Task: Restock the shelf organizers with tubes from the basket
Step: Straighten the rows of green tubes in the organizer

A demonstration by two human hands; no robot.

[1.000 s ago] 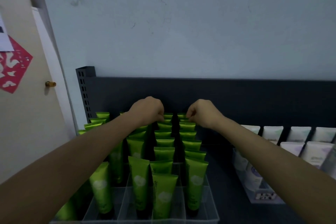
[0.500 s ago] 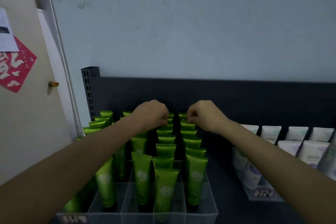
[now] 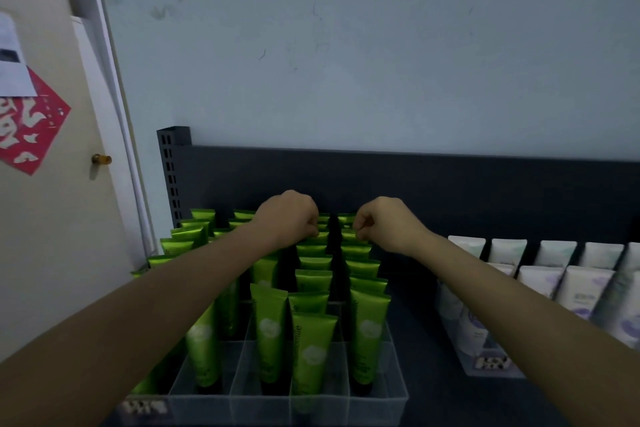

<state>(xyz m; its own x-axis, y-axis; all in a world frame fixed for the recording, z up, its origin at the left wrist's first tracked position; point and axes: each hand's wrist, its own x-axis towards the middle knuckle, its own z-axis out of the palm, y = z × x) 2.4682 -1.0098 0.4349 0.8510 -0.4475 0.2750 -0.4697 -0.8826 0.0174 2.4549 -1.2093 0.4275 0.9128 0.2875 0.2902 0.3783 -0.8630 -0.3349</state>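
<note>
Left hand (image 3: 287,218) and right hand (image 3: 384,225), fingers curled, met the crimped tops of rear green tubes (image 3: 358,250) standing in the clear organizer (image 3: 394,399); whether either gripped a tube could not be told.

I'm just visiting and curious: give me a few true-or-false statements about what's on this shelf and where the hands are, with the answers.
1. The left hand and the right hand are both at the back rows of the green tubes. True.
2. The green tubes lie flat in a heap. False: they stand upright in rows in the clear organizer.
3. White tubes stand to the right of the green ones. True.
4. A basket sits between the two groups of tubes. False: only dark shelf shows there.
</note>
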